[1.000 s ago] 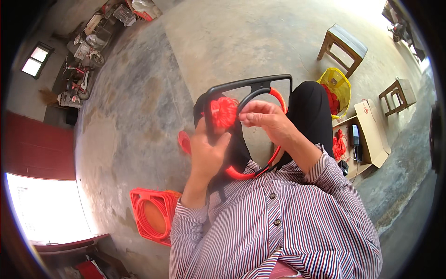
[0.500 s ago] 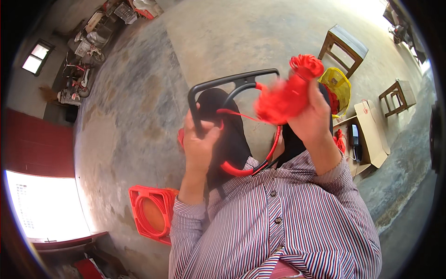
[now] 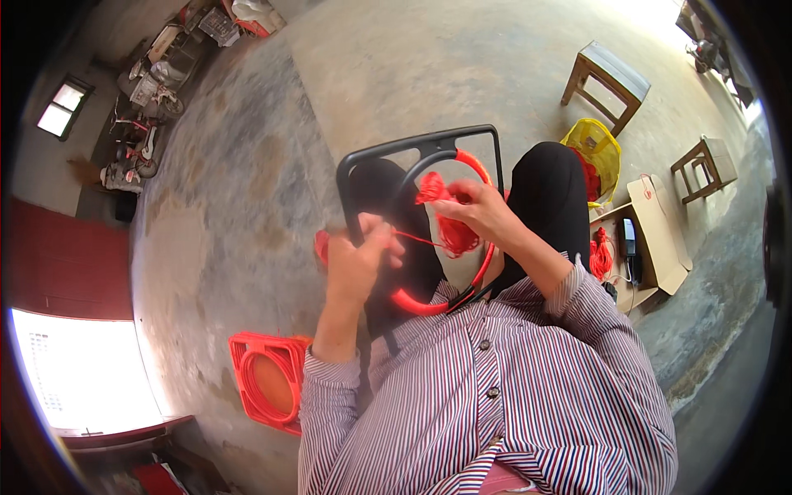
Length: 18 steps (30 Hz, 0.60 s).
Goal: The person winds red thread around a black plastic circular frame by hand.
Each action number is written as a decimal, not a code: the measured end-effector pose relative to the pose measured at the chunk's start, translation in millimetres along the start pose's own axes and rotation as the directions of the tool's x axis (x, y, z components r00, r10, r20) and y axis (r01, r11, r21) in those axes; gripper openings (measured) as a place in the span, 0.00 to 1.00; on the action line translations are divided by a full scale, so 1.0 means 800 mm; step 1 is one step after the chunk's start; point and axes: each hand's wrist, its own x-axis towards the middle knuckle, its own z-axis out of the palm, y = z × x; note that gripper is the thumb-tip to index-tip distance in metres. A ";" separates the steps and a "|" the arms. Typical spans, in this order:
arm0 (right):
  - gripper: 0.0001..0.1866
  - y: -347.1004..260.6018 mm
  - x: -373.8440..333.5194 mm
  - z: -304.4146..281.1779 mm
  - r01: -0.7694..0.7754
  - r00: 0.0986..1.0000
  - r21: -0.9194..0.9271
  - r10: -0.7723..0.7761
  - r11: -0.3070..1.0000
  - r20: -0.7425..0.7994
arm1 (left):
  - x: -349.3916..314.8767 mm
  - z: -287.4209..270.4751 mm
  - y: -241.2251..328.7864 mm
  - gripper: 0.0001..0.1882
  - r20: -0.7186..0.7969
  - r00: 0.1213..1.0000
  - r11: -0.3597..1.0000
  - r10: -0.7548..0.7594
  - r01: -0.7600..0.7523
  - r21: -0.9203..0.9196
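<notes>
Head cam: right hand (image 3: 483, 213) has its fingers closed round a red cord bundle (image 3: 456, 238), which shows over the ring opening of the black frame (image 3: 427, 147). Left hand (image 3: 356, 257) is at the frame's left bar, fingers curled but blurred, so I can't tell if they're pinching the bar, the strand (image 3: 422, 240) running between the hands, or both. From my end, I'd want that strand snug, the bundle compact and the frame steady, so no loops snag. Main nuisance imo: the right knee (image 3: 549, 186) crowds the frame's right side. Right of the frame: yellow basket (image 3: 609, 153), open cardboard box (image 3: 667, 235) with a cord coil (image 3: 602, 257), bigger stool (image 3: 615, 68), smaller stool (image 3: 719, 161). Lower left of it: red frames (image 3: 268, 381) on the floor (image 3: 247, 148).
</notes>
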 end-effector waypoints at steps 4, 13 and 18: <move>0.20 -0.036 0.016 0.010 0.005 0.979 0.294 -0.065 0.956 0.195 | 0.002 0.012 -0.003 0.08 0.006 0.939 0.882 0.343 -0.324 0.341; 0.20 -0.063 -0.030 0.006 0.303 0.948 0.069 -0.294 0.951 -0.120 | -0.005 0.030 0.012 0.26 -0.021 0.888 0.879 0.459 -0.451 0.154; 0.24 -0.066 -0.050 0.005 0.300 0.934 -0.030 -0.300 0.953 -0.192 | -0.006 0.032 0.005 0.27 0.013 0.908 0.890 0.418 -0.412 0.196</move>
